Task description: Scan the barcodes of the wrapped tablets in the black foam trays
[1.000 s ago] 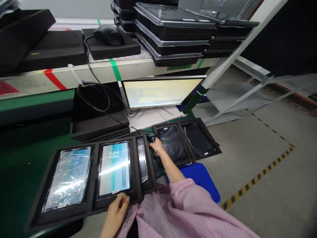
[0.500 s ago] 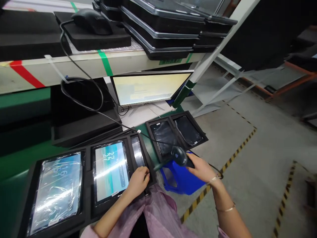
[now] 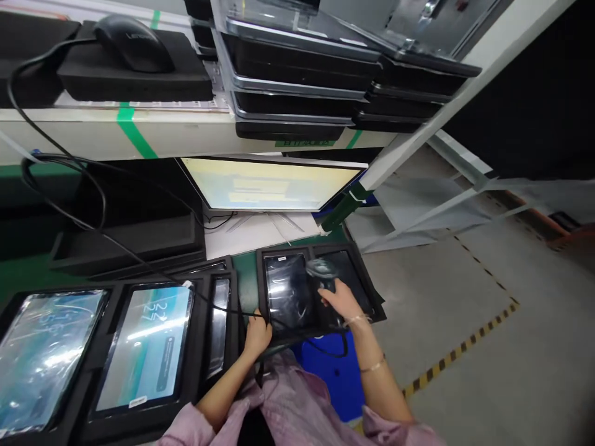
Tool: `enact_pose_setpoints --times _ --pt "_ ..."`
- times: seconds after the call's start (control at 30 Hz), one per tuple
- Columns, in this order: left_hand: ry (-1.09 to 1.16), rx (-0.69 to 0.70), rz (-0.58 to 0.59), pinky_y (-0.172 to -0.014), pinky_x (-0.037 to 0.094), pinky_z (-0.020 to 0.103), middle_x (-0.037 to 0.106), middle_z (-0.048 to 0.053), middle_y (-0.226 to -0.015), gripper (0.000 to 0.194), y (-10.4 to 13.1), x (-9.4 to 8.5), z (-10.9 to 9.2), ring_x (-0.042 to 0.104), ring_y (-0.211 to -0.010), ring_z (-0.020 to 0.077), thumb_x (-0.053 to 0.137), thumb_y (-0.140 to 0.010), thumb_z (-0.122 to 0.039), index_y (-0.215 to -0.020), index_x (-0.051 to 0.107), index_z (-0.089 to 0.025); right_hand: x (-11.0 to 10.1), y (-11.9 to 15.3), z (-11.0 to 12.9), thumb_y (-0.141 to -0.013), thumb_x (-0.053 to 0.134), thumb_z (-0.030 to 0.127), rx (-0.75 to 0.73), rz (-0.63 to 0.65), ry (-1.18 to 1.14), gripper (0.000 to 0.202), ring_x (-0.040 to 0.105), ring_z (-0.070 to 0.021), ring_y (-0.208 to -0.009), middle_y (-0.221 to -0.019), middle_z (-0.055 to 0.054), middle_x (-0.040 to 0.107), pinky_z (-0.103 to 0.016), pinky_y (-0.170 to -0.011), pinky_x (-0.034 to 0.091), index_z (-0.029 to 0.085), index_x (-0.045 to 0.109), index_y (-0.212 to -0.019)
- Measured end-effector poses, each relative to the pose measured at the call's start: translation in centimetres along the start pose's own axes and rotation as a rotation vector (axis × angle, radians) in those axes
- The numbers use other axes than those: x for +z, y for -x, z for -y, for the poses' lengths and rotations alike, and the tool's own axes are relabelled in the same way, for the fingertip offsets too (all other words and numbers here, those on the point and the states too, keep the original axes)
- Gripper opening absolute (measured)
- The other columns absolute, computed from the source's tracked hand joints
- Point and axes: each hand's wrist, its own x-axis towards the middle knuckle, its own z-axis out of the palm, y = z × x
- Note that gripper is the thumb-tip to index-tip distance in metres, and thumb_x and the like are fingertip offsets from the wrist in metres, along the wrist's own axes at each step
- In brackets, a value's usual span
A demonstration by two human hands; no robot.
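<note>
The right hand (image 3: 341, 298) grips a barcode scanner (image 3: 320, 271) over a foam tray (image 3: 372, 303) holding two wrapped tablets (image 3: 288, 291); the left hand (image 3: 257, 332) pinches the tray's near edge.

A dark handheld scanner (image 3: 320, 271) is held above a black foam tray (image 3: 261, 291), where two dark, film-wrapped tablets (image 3: 284, 292) are laid flat.

Two hands (image 3: 257, 332) (image 3: 341, 298), one scanner (image 3: 320, 270), five tablets (image 3: 145, 347) (image 3: 43, 356) (image 3: 218, 325) (image 3: 284, 291) (image 3: 352, 280) in foam trays, one monitor (image 3: 269, 184), one mouse (image 3: 132, 35), one blue bin (image 3: 332, 371).
</note>
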Motion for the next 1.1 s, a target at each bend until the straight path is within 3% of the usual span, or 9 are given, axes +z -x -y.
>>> enact_pose_setpoints --times 0.13,0.27,0.53,1.1 --pt "-0.057 -0.089 -0.055 -0.093 0.038 0.038 0.044 0.024 -0.118 0.043 0.1 0.8 -0.1 0.051 -0.11 0.0301 0.04 -0.086 -0.017 -0.125 0.031 -0.002 2.0 -5.4 0.8 -0.065 0.062 0.021 0.008 0.142 0.041 0.027 0.055 -0.0105 -0.049 -0.059 0.002 0.056 -0.019 -0.045 0.043 0.014 0.052 -0.089" --pt "-0.089 -0.12 -0.086 -0.09 0.038 0.037 0.047 0.02 -0.112 0.033 0.1 0.9 -0.7 0.053 -0.105 0.0294 0.04 -0.085 -0.015 -0.116 0.036 -0.004 3.0 -7.4 1.4 -0.07 0.056 0.025 0.028 0.217 -0.015 0.022 0.056 -0.0106 -0.051 -0.064 0.002 0.054 -0.021 -0.044 0.047 0.015 0.048 -0.088" --pt "-0.121 -0.131 -0.104 -0.09 0.037 0.035 0.048 0.018 -0.109 0.025 -0.3 0.8 -1.4 0.053 -0.103 0.0273 0.039 -0.082 -0.01 -0.106 0.038 -0.008 3.0 -8.5 2.2 -0.068 0.057 0.023 0.065 0.273 -0.033 0.022 0.054 -0.0105 -0.047 -0.064 0.003 0.053 -0.021 -0.04 0.044 0.015 0.047 -0.085" --pt "-0.117 -0.13 -0.113 -0.089 0.038 0.035 0.048 0.017 -0.11 0.021 -0.3 0.7 -1.3 0.053 -0.104 0.0259 0.039 -0.081 -0.01 -0.102 0.039 -0.011 3.2 -8.7 2.2 -0.068 0.059 0.023 0.073 0.258 -0.015 0.02 0.054 -0.01 -0.047 -0.064 0.002 0.054 -0.021 -0.041 0.045 0.015 0.048 -0.083"
